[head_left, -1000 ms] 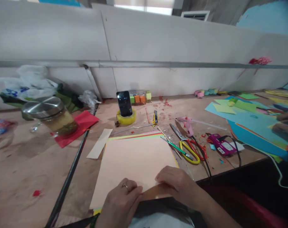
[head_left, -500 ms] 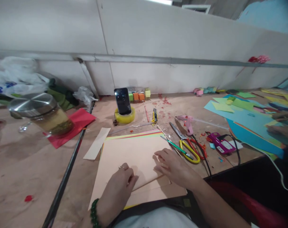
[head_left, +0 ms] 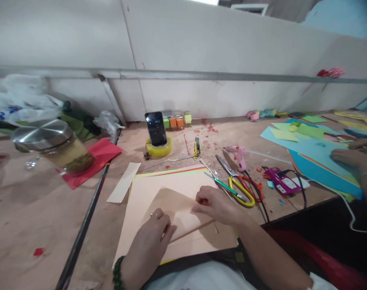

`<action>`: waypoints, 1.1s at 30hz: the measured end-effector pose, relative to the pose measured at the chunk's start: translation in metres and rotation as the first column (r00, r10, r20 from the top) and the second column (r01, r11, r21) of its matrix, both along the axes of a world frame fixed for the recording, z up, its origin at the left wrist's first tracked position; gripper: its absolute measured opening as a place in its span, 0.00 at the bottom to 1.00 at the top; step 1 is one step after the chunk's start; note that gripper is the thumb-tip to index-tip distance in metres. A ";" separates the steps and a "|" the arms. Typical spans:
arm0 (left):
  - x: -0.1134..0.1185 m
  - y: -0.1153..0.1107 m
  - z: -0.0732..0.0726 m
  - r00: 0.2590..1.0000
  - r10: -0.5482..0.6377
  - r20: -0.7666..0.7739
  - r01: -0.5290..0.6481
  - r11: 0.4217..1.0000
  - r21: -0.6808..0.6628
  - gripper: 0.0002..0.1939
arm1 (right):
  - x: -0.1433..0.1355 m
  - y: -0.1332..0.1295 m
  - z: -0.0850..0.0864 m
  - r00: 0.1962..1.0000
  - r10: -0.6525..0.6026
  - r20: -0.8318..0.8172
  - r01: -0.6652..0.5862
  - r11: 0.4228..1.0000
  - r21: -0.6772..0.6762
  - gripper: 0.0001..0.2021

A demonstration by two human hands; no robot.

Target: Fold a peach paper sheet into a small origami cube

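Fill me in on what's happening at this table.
A person is folding the top peach sheet of a stack of coloured paper. The right hand lifts and bends one part of it over, while the left hand presses the sheet down near the table edge. Scissors, a pink glue gun and a phone propped in a tape roll lie beyond. At the far right, another person's hand rests on blue paper.

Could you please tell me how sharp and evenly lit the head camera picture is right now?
Head view: wide-angle bending curves the grey wall rail; the steel-lidded glass jar at left is smeared; the peach paper sheet under both hands is sharp, with soft shadows and no glare.
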State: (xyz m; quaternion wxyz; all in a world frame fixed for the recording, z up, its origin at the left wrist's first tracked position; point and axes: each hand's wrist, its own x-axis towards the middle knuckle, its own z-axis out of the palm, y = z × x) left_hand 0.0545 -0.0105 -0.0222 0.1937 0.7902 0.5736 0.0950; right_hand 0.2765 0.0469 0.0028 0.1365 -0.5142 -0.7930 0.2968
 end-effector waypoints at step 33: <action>0.018 0.056 0.024 0.684 0.182 0.707 0.180 0.897 -0.405 0.16 | -0.018 -0.023 -0.024 0.442 -0.558 -0.702 0.323 0.829 -0.456 0.42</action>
